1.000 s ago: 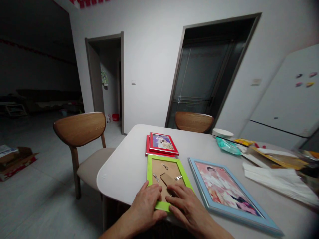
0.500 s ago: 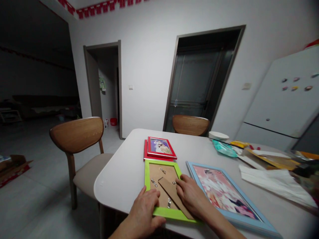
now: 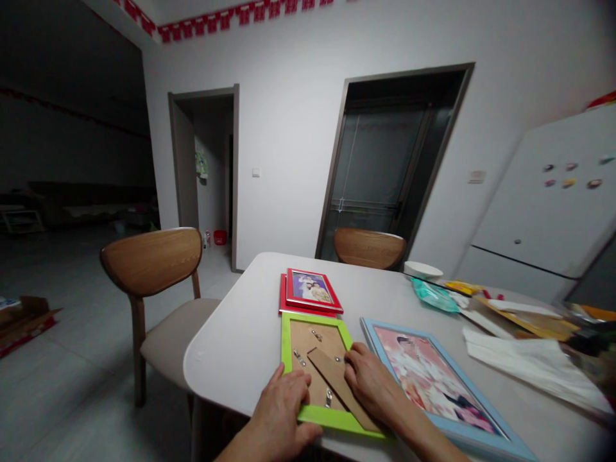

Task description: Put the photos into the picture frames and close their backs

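The green frame [image 3: 317,372] lies face down on the bench [image 3: 240,346] under both hands. The left hand [image 3: 282,410] presses flat on its near left corner; the right hand [image 3: 373,385], fingers curled, rests at its right edge, beside the blue frame [image 3: 433,378].

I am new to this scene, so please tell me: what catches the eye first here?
A bright green frame lies face down at the near table edge, both hands on it: left hand, right hand. Right of it lies a large blue frame; beyond it, a red frame.
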Tool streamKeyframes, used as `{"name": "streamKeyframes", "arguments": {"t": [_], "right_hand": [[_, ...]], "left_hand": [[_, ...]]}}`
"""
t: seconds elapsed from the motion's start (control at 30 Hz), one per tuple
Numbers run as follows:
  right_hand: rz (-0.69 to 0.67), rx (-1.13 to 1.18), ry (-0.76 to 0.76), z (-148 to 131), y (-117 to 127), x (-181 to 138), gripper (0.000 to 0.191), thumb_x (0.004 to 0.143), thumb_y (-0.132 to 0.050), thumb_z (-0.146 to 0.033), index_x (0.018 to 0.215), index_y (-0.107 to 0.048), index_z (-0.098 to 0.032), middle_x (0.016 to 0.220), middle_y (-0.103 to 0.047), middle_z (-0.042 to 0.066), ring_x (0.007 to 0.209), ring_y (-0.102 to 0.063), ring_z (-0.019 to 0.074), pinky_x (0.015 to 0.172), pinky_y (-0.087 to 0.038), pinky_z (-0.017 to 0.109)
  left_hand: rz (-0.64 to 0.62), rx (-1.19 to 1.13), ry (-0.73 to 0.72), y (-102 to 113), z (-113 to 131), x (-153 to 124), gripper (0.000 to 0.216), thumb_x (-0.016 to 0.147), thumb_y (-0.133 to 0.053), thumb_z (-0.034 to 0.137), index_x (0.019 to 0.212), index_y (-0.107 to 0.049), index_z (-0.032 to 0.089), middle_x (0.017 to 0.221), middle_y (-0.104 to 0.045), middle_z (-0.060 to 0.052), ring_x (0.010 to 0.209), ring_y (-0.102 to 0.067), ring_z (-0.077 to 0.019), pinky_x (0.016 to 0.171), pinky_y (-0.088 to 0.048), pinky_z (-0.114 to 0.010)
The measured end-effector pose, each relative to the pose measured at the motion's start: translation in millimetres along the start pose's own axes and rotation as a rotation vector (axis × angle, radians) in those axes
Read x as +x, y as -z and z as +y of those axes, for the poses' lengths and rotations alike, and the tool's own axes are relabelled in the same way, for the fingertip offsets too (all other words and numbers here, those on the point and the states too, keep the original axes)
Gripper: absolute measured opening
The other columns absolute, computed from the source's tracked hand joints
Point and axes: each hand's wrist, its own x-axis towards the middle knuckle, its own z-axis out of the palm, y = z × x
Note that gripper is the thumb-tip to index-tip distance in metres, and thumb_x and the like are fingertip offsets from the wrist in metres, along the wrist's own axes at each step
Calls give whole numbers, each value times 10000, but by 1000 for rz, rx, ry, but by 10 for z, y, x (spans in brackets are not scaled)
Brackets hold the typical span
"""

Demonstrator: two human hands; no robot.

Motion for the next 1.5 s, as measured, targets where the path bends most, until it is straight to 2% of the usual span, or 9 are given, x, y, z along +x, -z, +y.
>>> {"name": "streamKeyframes", "arguments": {"t": [0.1,0.2,0.33,0.53,0.7,0.8,0.9,1.03,1.5], "right_hand": [[17,-30,28,-85,23,-7,253,778,-338,-197,797,-587,-155,854,-537,85,809,-495,170,746,-348,266],[39,8,130,-292,20,25,269,800,-340,-220,897,-588,-182,918,-551,77,872,-469,180,764,-335,276],[-27,98,246,-548,-46,123,296,824,-326,-238,849,-619,-209,842,-569,49,833,-463,161,741,-328,268],[-83,144,325,-561,-113,195,281,796,-373,-208,869,-641,-252,865,-576,38,861,-450,161,747,-316,272],[-75,208,294,-462,-157,248,288,781,-379,-223,906,-638,-242,893,-594,48,864,-481,161,752,-334,257],[13,207,127,-329,-188,388,308,768,-386,-257,960,-614,-177,936,-609,76,864,-516,163,749,-350,239],[36,172,5,-179,-228,571,291,742,-388,-225,868,-640,-155,861,-642,85,790,-556,168,684,-363,235],[26,148,-28,-78,-292,747,239,706,-418,-192,738,-654,-175,764,-659,59,733,-569,153,628,-352,215],[95,122,-41,-232,-439,918,204,720,-442,-189,716,-645,-171,754,-653,54,713,-555,143,646,-350,215]], "left_hand": [[-11,-2,-6,-12,-20,-3,428,600,-653,284,981,-490,176,1097,-545,-62,1059,-451,-187,1018,-175,-386],[-35,-2,-11,7,-11,-3,398,609,-651,295,957,-493,184,1112,-534,-49,1063,-442,-184,1021,-167,-371],[-54,-10,-4,62,33,-4,331,619,-646,287,898,-496,188,1063,-552,-25,1001,-477,-167,1013,-176,-349],[-52,-27,0,87,48,-4,352,614,-650,265,919,-492,188,1022,-570,-30,948,-502,-175,997,-193,-386],[-19,-54,-1,58,17,-7,368,576,-690,242,889,-507,179,1002,-580,-27,940,-510,-169,1001,-190,-379],[-31,-62,-15,49,1,-17,372,563,-709,253,870,-518,167,1060,-564,-50,1001,-486,-182,1007,-178,-389],[-31,-58,-16,52,-2,-28,387,570,-707,257,892,-518,158,1077,-559,-68,1022,-478,-189,1008,-180,-397],[-37,-61,-16,58,3,-26,379,575,-697,247,896,-516,157,1084,-558,-79,1039,-473,-197,1005,-189,-419],[-111,-76,-42,117,-52,32,470,519,-716,173,947,-523,142,1106,-551,-134,1061,-468,-257,976,-211,-518]]}}
